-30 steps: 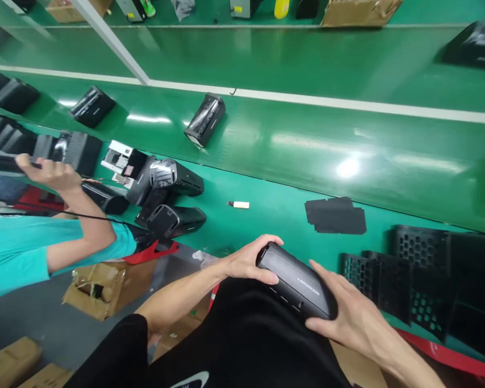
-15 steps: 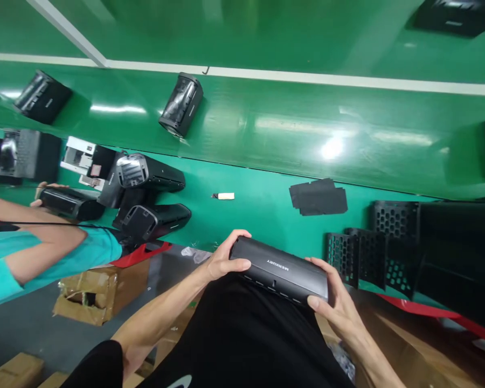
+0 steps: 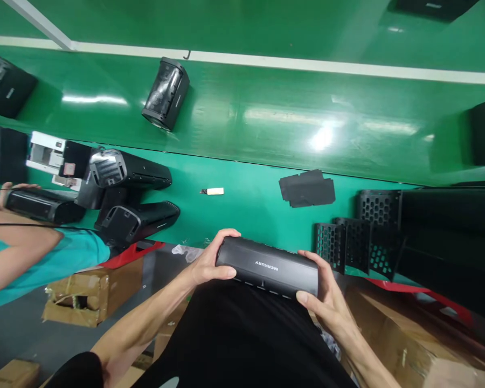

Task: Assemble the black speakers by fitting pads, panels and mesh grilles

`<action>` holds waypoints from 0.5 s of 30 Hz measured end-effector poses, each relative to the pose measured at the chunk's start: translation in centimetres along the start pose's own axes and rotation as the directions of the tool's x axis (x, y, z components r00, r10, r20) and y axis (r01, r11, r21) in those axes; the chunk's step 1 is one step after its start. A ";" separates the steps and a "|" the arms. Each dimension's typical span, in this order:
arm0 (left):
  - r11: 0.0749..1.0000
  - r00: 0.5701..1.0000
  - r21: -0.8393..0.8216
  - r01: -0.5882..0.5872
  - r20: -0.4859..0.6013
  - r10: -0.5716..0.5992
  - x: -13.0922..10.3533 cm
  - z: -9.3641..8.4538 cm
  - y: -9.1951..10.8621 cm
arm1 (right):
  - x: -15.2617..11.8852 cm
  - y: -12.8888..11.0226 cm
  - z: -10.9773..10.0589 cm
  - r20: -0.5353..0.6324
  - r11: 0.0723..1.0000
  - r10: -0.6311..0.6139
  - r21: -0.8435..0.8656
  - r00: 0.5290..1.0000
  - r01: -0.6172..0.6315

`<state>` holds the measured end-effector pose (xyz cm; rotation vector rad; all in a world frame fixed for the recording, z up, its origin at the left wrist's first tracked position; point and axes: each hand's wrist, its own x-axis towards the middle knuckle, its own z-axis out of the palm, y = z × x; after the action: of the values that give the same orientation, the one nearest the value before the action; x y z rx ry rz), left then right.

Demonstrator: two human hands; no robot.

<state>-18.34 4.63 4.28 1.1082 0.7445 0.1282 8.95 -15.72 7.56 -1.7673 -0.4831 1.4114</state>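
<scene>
Black housing: in the head view, this housing (image 3: 270, 272) is staying between both hands, its MERKURY lettering (image 3: 267, 265) facing up, nearer to the person than the black sheets (image 3: 307, 188) and left of them; whether it is touching the bench (image 3: 248, 213), I cannot tell.
Left hand: this hand (image 3: 207, 264) is holding the left end, thumb on the near side, fingers curling at the far side, spread about as wide as the body.
Right hand: this hand (image 3: 326, 291) is holding the right end in the same half-curled way; its palm is partly hiding.
Slip risk: the surface is looking smooth, and only the ends are having support, so one loosening thumb could be causing a fall.
Perforated panels: they (image 3: 330, 247) are standing nearer than the sheets and to their right, beside the right hand; a careless swing could be knocking them or scratching the housing.
White-handled tool: it (image 3: 215, 191) is lying left of the sheets; if its dark tip is sharp, careless setting-down could be marking the housing.
</scene>
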 end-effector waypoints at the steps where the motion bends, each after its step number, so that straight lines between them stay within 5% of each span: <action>1: 1.000 1.000 0.006 -0.015 -0.016 0.015 -0.1 0.0 -0.3 | 0.0 0.0 0.0 0.000 1.000 0.007 0.009 1.000 -0.007; 6: 0.999 0.999 0.033 -0.044 -0.004 0.044 -0.4 0.1 -0.5 | 0.2 0.7 -0.6 0.044 1.000 -0.004 0.002 0.999 0.004; 11: 0.995 0.993 -0.022 0.098 -0.055 -0.099 0.3 0.7 0.1 | 1.3 1.5 -0.7 0.004 1.000 -0.014 -0.007 1.000 0.014; 15: 0.976 0.973 -0.040 0.212 -0.081 -0.215 1.5 0.7 0.0 | 2.9 1.8 -0.3 -0.019 0.989 0.109 0.100 0.994 -0.106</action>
<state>-16.79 4.77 3.71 0.9908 0.9303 0.0041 9.78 -14.82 4.40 -1.7510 -0.3035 1.4609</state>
